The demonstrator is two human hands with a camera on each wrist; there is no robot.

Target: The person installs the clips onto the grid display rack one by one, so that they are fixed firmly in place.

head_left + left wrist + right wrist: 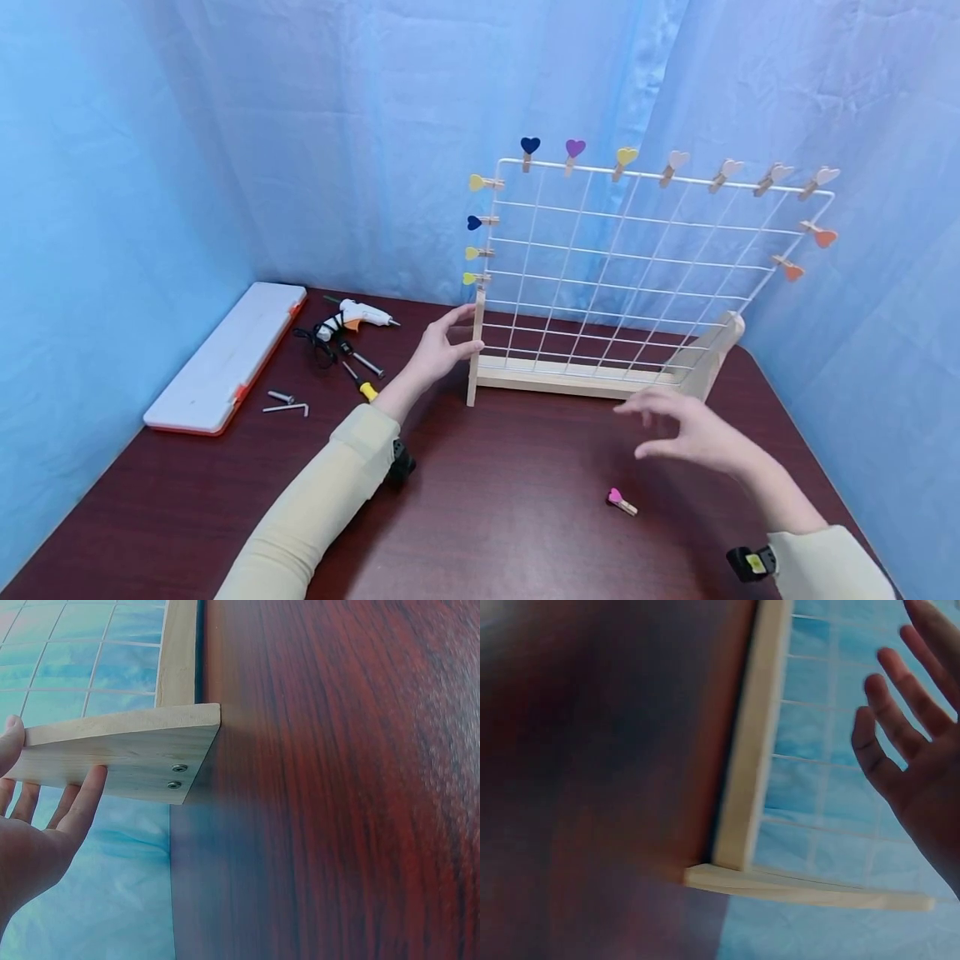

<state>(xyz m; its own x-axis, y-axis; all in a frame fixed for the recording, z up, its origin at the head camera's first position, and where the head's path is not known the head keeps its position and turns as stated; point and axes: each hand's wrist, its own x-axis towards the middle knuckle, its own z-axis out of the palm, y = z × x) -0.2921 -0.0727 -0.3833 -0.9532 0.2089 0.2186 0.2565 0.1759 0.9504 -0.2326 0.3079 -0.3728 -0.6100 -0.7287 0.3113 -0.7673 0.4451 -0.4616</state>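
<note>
A white wire grid [592,258] stands in a wooden base, with a rail [577,380] along the bottom and a side panel at each end. My left hand [442,350] holds the left side panel [127,754], thumb at its front edge and fingertips against its outer face. Two screw heads [177,776] show on that face. My right hand [686,425] is in the air in front of the right side panel [708,358], fingers spread and holding nothing. Heart-topped clothespins [625,162] are clipped along the grid's top and both sides. A pink heart clothespin [622,502] lies on the table.
On the left of the dark red table [480,517] lie a white case with orange latches [225,358], a glue gun [352,317], a yellow-handled screwdriver [366,388], a bolt [281,397] and a hex key [288,408]. Blue curtains [360,150] surround the table.
</note>
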